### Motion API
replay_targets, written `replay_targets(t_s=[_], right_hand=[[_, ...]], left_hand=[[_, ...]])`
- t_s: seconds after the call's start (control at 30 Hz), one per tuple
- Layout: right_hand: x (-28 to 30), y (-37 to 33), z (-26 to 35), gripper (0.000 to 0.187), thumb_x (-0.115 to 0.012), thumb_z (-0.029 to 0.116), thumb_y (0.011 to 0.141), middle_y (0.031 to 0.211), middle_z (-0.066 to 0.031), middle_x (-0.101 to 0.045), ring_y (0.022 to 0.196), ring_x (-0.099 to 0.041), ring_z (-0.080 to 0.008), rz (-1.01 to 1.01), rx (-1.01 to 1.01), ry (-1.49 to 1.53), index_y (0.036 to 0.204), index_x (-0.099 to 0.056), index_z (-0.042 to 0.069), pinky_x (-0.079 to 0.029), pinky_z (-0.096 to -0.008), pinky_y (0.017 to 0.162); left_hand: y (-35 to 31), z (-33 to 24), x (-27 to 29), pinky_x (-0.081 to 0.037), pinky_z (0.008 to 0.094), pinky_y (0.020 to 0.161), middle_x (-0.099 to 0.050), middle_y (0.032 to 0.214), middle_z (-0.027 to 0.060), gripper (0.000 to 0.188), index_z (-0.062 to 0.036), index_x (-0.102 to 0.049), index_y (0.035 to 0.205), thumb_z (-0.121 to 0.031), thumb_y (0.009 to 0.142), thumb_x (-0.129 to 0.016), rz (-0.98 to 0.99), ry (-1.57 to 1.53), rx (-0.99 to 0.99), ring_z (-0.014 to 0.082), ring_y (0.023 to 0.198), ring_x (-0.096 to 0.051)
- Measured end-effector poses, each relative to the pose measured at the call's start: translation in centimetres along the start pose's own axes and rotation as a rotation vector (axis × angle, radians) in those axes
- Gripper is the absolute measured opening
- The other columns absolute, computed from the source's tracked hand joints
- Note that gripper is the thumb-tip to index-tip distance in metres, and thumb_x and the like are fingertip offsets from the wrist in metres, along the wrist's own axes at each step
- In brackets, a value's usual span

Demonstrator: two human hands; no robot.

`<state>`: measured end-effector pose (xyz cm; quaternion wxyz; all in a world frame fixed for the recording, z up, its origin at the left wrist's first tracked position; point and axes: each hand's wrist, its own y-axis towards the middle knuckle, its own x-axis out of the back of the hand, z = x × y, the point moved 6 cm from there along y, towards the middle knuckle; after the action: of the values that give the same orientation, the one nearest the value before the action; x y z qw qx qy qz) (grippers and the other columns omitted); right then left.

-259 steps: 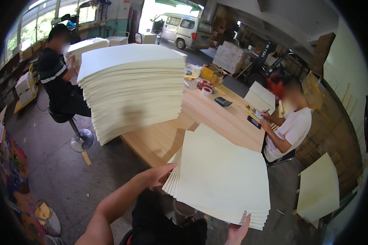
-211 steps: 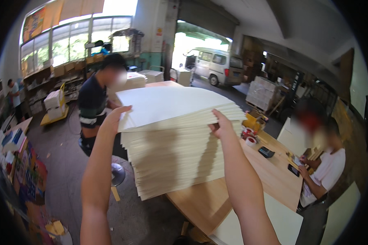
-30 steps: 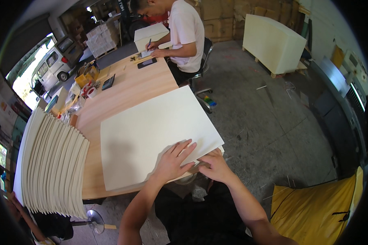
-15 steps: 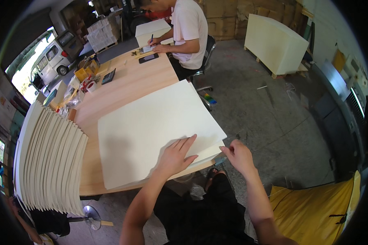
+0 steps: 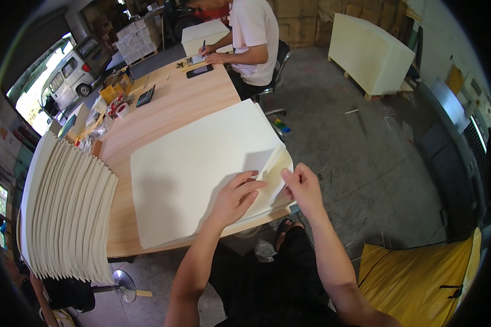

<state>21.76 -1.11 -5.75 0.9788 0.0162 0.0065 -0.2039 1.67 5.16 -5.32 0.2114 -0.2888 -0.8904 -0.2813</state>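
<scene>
Large white sheets point(image 5: 185, 169) lie in a thin stack on the near end of a wooden table. The top sheet's right corner point(image 5: 278, 163) is bent upward, and its cream underside shows. My right hand point(image 5: 305, 188) pinches that raised part at its right edge, thumb against fingers. On the sheet beside the fold rests my left hand point(image 5: 234, 199), fingers stretched toward the bent corner and gripping nothing that I can see. A tall fanned pile of white sheets point(image 5: 71, 212) stands to the left.
Farther along the wooden table point(image 5: 174, 109) are a calculator point(image 5: 145, 96), a phone point(image 5: 199, 71), tape rolls point(image 5: 122, 110) and a yellow box point(image 5: 116, 87). A seated person point(image 5: 253, 49) writes at its far end. Yellow sheeting point(image 5: 420, 278) lies at lower right; a pallet stack point(image 5: 368, 57) stands behind.
The right corner of the top sheet has gone from flat to bent upward. My right hand has moved up and inward with its edge; my left hand has shifted slightly right.
</scene>
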Motion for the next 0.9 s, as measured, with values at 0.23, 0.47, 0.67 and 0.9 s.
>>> replay_targets(t_s=[0.23,0.47,0.67,0.9], right_hand=[[-0.2,0.7,-0.5,0.041,-0.066,0.029,0.104,0.062,-0.0007,-0.059,0.055,-0.059,-0.0110,0.074,-0.180,0.312,0.069,-0.055,0.010,-0.043,-0.0264,0.051],[0.0,0.6,-0.9,0.041,-0.064,0.030,0.105,0.062,-0.0007,-0.059,0.056,-0.061,-0.0108,0.090,-0.178,0.328,0.070,-0.055,0.011,-0.045,-0.0254,0.052],[0.3,0.2,-0.9,0.044,-0.064,0.035,0.106,0.063,-0.0012,-0.060,0.058,-0.061,-0.0112,0.038,-0.187,0.445,0.070,-0.055,0.011,-0.047,-0.0255,0.053],[0.4,0.5,0.2,0.042,-0.066,0.033,0.104,0.062,0.0000,-0.058,0.058,-0.060,-0.0121,-0.008,0.067,-0.330,0.071,-0.056,0.010,-0.043,-0.0263,0.053]], left_hand=[[0.0,-0.7,0.0,-0.057,0.0393,0.098,-0.061,0.142,0.0109,0.054,-0.0187,-0.078,0.124,-0.031,0.074,-0.094,0.025,0.026,-0.068,0.0283,0.117,-0.068],[0.0,0.3,0.0,-0.056,0.0387,0.101,-0.061,0.141,0.0095,0.056,-0.0188,-0.078,0.123,-0.026,0.070,-0.097,0.036,-0.042,-0.033,0.0277,0.121,-0.066],[0.1,0.0,0.1,-0.055,0.0391,0.102,-0.062,0.139,0.0095,0.049,-0.0178,-0.078,0.123,-0.022,0.077,-0.093,0.045,-0.068,-0.003,0.0275,0.121,-0.066],[0.2,-0.4,0.3,-0.057,0.0391,0.099,-0.058,0.147,0.0123,0.040,-0.0188,-0.075,0.128,-0.014,0.089,-0.079,-0.077,-0.071,0.004,0.0308,0.119,-0.068]])
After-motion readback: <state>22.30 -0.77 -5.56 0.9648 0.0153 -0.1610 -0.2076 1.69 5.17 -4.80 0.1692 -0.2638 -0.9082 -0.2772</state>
